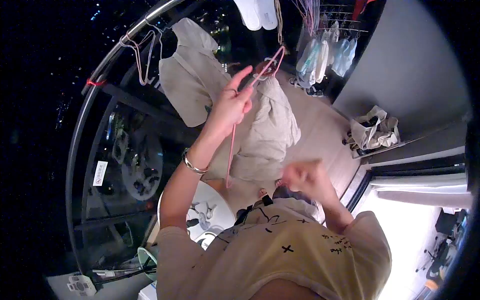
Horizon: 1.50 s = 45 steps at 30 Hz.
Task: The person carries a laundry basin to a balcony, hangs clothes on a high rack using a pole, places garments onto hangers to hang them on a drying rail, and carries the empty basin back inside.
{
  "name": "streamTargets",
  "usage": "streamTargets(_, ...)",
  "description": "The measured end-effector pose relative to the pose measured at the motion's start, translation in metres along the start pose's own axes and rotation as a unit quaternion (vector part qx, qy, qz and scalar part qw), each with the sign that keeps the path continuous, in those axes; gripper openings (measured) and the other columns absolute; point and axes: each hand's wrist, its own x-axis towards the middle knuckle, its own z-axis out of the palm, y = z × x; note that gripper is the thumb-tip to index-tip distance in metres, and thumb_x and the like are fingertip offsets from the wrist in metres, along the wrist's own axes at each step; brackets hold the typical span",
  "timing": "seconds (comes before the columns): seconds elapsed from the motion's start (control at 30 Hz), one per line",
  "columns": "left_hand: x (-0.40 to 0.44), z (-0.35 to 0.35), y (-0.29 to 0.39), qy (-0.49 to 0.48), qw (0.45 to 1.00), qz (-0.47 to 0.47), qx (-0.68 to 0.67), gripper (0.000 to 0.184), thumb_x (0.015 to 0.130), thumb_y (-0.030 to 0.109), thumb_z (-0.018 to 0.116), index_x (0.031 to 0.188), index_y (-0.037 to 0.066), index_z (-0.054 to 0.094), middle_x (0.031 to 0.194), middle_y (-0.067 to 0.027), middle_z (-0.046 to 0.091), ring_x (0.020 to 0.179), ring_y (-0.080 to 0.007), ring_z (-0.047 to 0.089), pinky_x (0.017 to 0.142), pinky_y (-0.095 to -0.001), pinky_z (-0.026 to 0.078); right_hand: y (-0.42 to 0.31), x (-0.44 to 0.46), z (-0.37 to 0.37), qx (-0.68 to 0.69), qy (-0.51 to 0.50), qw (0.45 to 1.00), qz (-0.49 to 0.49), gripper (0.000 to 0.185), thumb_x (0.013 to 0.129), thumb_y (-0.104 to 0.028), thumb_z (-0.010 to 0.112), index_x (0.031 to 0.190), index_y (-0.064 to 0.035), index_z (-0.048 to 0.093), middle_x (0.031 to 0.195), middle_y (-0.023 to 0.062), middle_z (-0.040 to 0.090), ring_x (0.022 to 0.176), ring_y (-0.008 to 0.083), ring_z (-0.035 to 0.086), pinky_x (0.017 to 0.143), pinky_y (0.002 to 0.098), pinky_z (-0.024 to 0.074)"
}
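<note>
My left hand point(229, 111) is raised in front of me, closed around a pink clothes hanger point(231, 155), with the index finger pointing up. The hanger is tilted; one end comes down beside my wrist. From its far end hangs a crumpled beige garment point(267, 132), bunched near the top. Lower and to the right is my right hand point(305, 177), apart from the hanger and garment. Its fingers are smeared by motion, so I cannot make out whether they hold anything. Behind my left hand, another beige garment point(192, 70) hangs from the rail.
A curved metal rail point(100, 62) runs along the left, carrying bare hangers point(142, 55). White slippers point(256, 14) and a clip rack with socks point(320, 55) hang at the top. A round white table point(220, 200) stands at my left; a cloth bag point(375, 130) rests by the right wall.
</note>
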Motion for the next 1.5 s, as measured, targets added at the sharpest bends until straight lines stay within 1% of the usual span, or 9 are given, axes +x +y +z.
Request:
streamTargets(0.13,-0.02,-0.001,0.0,0.006,0.996,0.013,0.092,0.039,0.086,0.015,0.046,0.124,0.012,0.038,0.054,-0.0008,0.045,0.044,-0.0054,0.037,0.04,-0.0214,0.029,0.08,0.107,0.007,-0.259,0.399,0.867,-0.149,0.027,0.076,-0.018,0.059,0.095,0.0009,0.053,0.079,0.0164,0.058,0.068,0.0321,0.057,0.059,0.0399,0.0457)
streamTargets(0.37,-0.016,-0.045,-0.03,0.094,0.92,0.188,0.332,0.02,0.086,0.014,0.049,0.103,0.006,0.058,0.054,0.0058,0.04,0.045,-0.0021,0.03,0.04,-0.0196,0.024,0.077,0.12,0.003,-0.232,0.209,0.949,-0.05,0.026,0.081,-0.029,0.054,0.08,-0.0029,0.055,0.07,0.0167,0.055,0.062,0.0254,0.056,0.052,0.0375,0.0413)
streamTargets(0.53,-0.03,-0.062,-0.038,0.038,0.916,0.198,0.348,0.018,0.087,0.016,0.047,0.086,0.006,0.062,0.051,0.0081,0.038,0.044,-0.0013,0.03,0.039,-0.0186,0.021,0.017,0.144,-0.042,0.095,0.254,0.962,-0.045,0.04,0.087,-0.039,0.045,0.074,-0.003,0.057,0.064,-0.0014,0.052,0.061,0.0074,0.042,0.055,0.0223,0.0357)
streamTargets(0.6,-0.038,-0.062,-0.014,0.029,0.942,0.138,0.305,0.018,0.088,0.019,0.046,0.086,0.008,0.061,0.049,0.0085,0.035,0.041,-0.0009,0.028,0.037,-0.0183,0.02,0.023,0.156,-0.066,0.293,0.213,0.93,-0.062,0.04,0.085,-0.038,0.047,0.087,0.0,0.058,0.083,0.0043,0.058,0.073,0.0121,0.052,0.07,0.0243,0.0406)
streamTargets(0.73,-0.045,-0.06,0.025,-0.013,0.987,0.005,0.162,0.021,0.088,0.024,0.045,0.083,0.008,0.057,0.047,0.0089,0.029,0.037,-0.0006,0.023,0.034,-0.0182,0.016,0.052,0.163,-0.089,0.254,0.256,0.933,-0.021,0.049,0.08,-0.044,0.054,0.097,0.0012,0.057,0.088,0.006,0.059,0.078,0.013,0.053,0.071,0.025,0.041)
streamTargets(0.9,-0.029,-0.048,0.037,-0.001,0.986,-0.006,0.165,0.021,0.087,0.024,0.046,0.078,0.007,0.055,0.047,0.0093,0.029,0.036,-0.0004,0.02,0.032,-0.0187,0.012,0.119,0.127,-0.079,0.092,-0.125,0.986,0.066,0.078,0.069,-0.04,0.068,0.124,0.0028,0.034,0.123,0.0136,0.042,0.114,0.0202,0.04,0.098,0.0308,0.0298)
streamTargets(1.03,-0.023,-0.032,0.037,-0.017,0.976,-0.001,0.219,0.019,0.085,0.02,0.048,0.074,0.007,0.056,0.047,0.0086,0.031,0.038,-0.0009,0.023,0.034,-0.0196,0.015,0.151,0.101,-0.017,0.151,-0.092,0.971,0.161,0.084,0.064,-0.033,0.073,0.127,0.0019,0.03,0.124,0.0141,0.041,0.116,0.0242,0.038,0.099,0.0307,0.0276)
streamTargets(1.13,-0.02,-0.033,0.031,0.007,0.97,0.021,0.242,0.019,0.082,0.015,0.05,0.068,0.004,0.057,0.049,0.0071,0.035,0.042,-0.0016,0.027,0.039,-0.0207,0.019,0.138,0.087,0.024,0.309,-0.103,0.941,0.087,0.085,0.064,-0.032,0.073,0.127,0.003,0.028,0.126,0.0139,0.039,0.117,0.0241,0.036,0.098,0.0302,0.0281)
streamTargets(1.5,-0.009,-0.061,-0.038,0.044,0.938,0.134,0.318,0.017,0.081,0.012,0.048,0.072,0.002,0.058,0.056,0.0007,0.048,0.051,-0.007,0.04,0.048,-0.0227,0.032,0.055,0.123,0.048,0.274,-0.233,0.928,0.101,0.056,0.064,-0.009,0.071,0.111,0.0052,0.046,0.107,0.0099,0.054,0.097,0.0152,0.052,0.08,0.0265,0.043)
